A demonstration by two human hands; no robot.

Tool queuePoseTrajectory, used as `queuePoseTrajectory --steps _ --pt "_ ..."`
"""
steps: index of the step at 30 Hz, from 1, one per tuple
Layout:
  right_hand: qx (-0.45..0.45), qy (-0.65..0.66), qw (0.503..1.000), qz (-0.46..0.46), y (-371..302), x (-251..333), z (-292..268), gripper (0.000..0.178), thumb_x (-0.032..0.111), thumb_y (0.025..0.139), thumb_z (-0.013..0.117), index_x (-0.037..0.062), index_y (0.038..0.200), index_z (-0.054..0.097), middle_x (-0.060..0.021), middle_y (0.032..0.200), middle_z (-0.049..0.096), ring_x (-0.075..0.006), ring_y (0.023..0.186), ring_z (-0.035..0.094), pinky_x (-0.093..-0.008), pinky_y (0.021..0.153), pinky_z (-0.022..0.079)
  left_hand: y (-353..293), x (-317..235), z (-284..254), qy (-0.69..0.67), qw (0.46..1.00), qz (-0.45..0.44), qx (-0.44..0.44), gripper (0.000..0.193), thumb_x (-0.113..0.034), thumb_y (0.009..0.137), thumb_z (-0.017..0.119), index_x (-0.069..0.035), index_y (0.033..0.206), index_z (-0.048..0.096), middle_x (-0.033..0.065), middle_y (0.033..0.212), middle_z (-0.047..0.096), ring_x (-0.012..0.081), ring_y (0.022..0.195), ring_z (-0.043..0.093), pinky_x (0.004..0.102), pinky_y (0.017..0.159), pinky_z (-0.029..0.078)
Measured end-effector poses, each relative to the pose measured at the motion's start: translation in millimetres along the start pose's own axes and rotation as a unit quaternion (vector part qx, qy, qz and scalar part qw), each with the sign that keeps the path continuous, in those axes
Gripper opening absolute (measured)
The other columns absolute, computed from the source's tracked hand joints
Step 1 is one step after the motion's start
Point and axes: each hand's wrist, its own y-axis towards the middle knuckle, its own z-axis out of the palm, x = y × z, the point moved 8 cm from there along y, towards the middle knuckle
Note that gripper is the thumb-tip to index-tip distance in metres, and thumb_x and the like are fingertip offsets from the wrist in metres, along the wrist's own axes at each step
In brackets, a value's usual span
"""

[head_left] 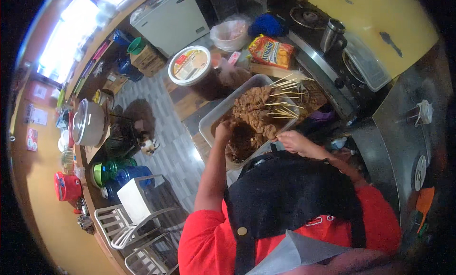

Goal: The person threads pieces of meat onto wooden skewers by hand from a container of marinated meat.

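A clear plastic tub (pixel 209 114) in front of me holds brown marinated meat (pixel 247 104) and dark sauce. Several skewers of meat lie along its right side, their bare bamboo sticks (pixel 286 104) pointing right. My left hand (pixel 223 131) is at the tub's left side, fingers curled down by the meat; what they hold is hidden. At the near right edge of the tub, my right hand (pixel 295 143) pinches a skewer, with a lump of meat (pixel 269 131) at its far end.
Beyond the tub stand a white-lidded bucket (pixel 190 65) and a red-yellow bag (pixel 270 51). A gas stove (pixel 327 61) at the right carries a steel mug (pixel 333 34) and a clear container (pixel 365 61). White chairs (pixel 135 204) and a cat (pixel 148 146) are at the left.
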Motion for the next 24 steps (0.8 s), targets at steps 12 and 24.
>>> queuePoseTrajectory --steps 12,24 --pt "-0.024 -0.062 0.998 0.015 2 -1 -2 0.021 0.019 0.083 0.043 0.0022 0.092 0.051 0.0066 0.049 0.026 -0.0026 0.036 0.023 -0.0183 0.032 0.017 -16 -2 -27 -0.173 0.984 -0.042 -0.014 0.026 -0.024 0.070 0.064 -0.002 0.079 0.053 0.0039 0.068 0.056 0.0119 0.057 0.050 0.0268 0.048 0.041" --pt "0.019 -0.048 0.998 0.029 0 -3 5 0.021 0.018 0.084 0.042 0.0017 0.092 0.051 0.0068 0.049 0.026 -0.0028 0.037 0.024 -0.0178 0.033 0.019 -4 15 -5 -0.081 0.996 -0.012 0.047 0.015 -0.019 0.074 0.054 -0.005 0.080 0.053 0.0095 0.068 0.055 0.0213 0.058 0.052 0.0311 0.055 0.044"
